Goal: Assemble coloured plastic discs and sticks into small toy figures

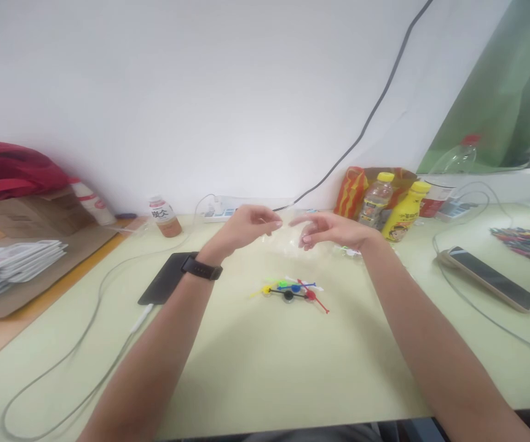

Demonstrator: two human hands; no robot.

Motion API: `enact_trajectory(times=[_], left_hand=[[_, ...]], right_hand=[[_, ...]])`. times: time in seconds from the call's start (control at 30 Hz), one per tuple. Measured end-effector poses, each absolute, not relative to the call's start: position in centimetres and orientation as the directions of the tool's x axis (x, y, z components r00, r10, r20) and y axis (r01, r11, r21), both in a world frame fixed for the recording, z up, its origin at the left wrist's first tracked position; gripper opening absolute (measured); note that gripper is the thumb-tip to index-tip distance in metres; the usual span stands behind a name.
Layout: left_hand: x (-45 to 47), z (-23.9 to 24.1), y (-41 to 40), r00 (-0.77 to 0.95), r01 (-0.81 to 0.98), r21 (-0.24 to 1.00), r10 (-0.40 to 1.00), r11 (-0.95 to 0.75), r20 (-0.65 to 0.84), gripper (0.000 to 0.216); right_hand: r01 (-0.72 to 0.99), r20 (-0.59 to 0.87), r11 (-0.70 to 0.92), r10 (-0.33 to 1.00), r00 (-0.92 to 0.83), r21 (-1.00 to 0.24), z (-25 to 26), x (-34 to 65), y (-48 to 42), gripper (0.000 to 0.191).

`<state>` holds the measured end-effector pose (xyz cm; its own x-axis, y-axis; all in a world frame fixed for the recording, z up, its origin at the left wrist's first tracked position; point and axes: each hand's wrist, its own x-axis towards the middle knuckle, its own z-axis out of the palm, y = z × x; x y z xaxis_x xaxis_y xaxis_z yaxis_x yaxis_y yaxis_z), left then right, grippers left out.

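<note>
My left hand, with a black band on the wrist, hovers above the table with curved fingers and the thumb slightly apart. Facing it, my right hand has its index finger stretched out and the thumb lower, with a gap between them. A crumpled clear plastic piece, possibly a bag, shows faintly between and behind the hands; I cannot tell whether either hand touches it. Below them on the table lies a small cluster of colored plastic sticks with round discs, in yellow, green, blue, black, red and white.
A black tablet with a white cable lies left, near a brown drink bottle. Yellow-capped bottles stand back right. A phone and colorful strands lie right. At far left is a cardboard box.
</note>
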<state>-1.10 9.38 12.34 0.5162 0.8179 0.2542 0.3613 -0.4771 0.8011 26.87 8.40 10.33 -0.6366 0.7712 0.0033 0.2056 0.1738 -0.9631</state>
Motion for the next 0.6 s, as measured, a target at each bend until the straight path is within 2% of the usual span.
enact_trajectory(times=[0.2,0.27,0.33,0.4,0.47,0.6], left_hand=[[-1.8,12.1,10.0,0.544,0.407,0.814,0.826,-0.415,0.149,0.032],[-1.7,11.8,10.2,0.519,0.435,0.752,0.820,-0.495,0.240,0.034],[-1.6,11.5,10.2,0.443,0.476,0.623,0.781,-0.621,0.441,0.032],[-1.3,11.2,10.2,0.413,0.522,0.496,0.715,-0.694,0.565,0.027],[-1.0,11.1,10.0,0.450,0.547,0.444,0.696,-0.710,0.559,0.021],[-0.4,11.2,9.6,0.486,0.567,0.419,0.699,-0.709,0.525,0.018]], right_hand=[[0.233,0.000,0.192,0.773,-0.635,-0.953,10.6,27.7,8.6,0.065],[0.257,-0.012,0.202,0.765,-0.644,-0.945,10.7,27.8,8.5,0.063],[0.298,-0.021,0.214,0.779,-0.626,-0.930,10.9,27.7,8.4,0.058],[0.349,-0.024,0.227,0.808,-0.588,-0.909,11.1,27.4,8.2,0.051],[0.395,-0.016,0.244,0.835,-0.551,-0.886,11.4,27.1,8.0,0.046],[0.442,0.014,0.290,0.848,-0.530,-0.849,11.8,26.4,7.6,0.040]])
